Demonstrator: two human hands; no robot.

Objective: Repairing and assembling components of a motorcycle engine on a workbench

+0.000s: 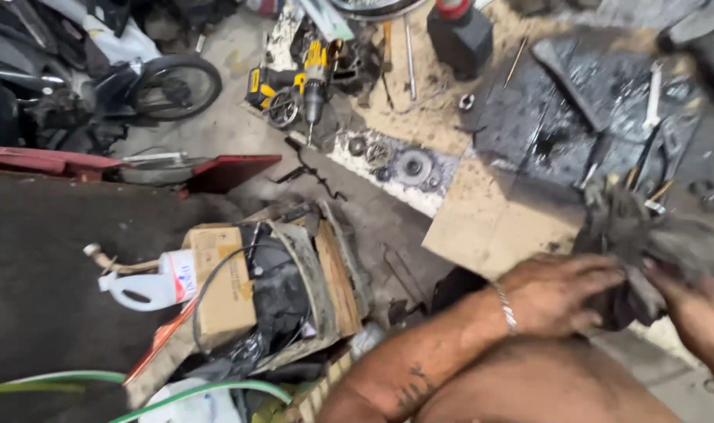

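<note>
A cluttered workshop floor (239, 133) seen from above, strewn with tools and parts. At the far right lies a large black greasy mat (584, 110), with flattened cardboard (490, 219) just near of it. At the left, a wide dark surface (43, 274) fills the near corner, and beyond it a motorcycle (98, 86) stands with one wheel showing. In the middle sits a worn cardboard box (224, 290) stuffed with black scraps, a white plastic jug (149, 286) lying against its left side. Farther off, a yellow and black power drill (298, 82) rests on the floor, and a round metal gear (413, 166) lies to its near right. At the near right, both hands are closed on a dirty grey rag (647, 235) held over the edge of the cardboard: the left hand (561, 294), with a silver bracelet at the wrist, has its fingers curled into the rag's lower folds, and the right hand (686, 301) grips the rag from the right, partly cut off by the frame.
</note>
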